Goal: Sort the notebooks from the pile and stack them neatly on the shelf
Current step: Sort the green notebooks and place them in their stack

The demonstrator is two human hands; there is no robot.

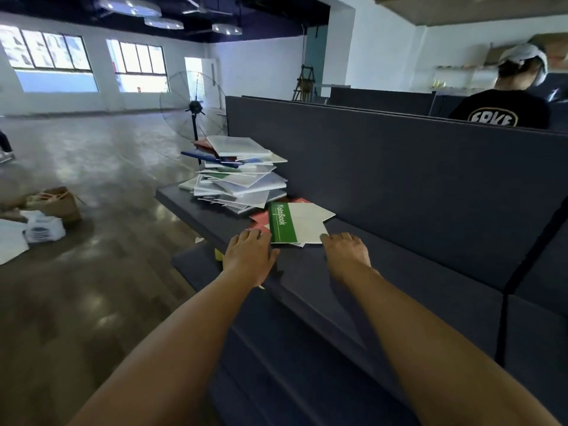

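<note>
A dark blue shelf [384, 272] is seen running from the centre of the frame toward the lower right, backed by a tall dark partition [399, 155]. At the shelf's far end, just above the centre of the frame, an untidy pile of notebooks [239, 176] is stacked, its covers fanned at differing angles. Just beside the pile, nearer the camera, a green-and-white notebook [296, 222] marked "NoteBook" is laid flat on top of red-covered notebooks [259, 218], whose edges show at its left. The left hand [249, 256] is placed at the lower left corner of this small stack, fingers extended and its grip spread, fingertips touching the red and green covers. The right hand [347, 253] is placed at the lower right corner of the green-and-white notebook, fingers bent slightly downward and its grip likewise spread, nothing being pinched. Both forearms are seen reaching in from the bottom of the frame. A standing fan [195, 109] is noted behind the pile, left of centre. Paper bags [52, 207] lie on the floor at the left edge. A person in a black shirt and pale cap [504, 106] is seen beyond the partition at the upper right.
</note>
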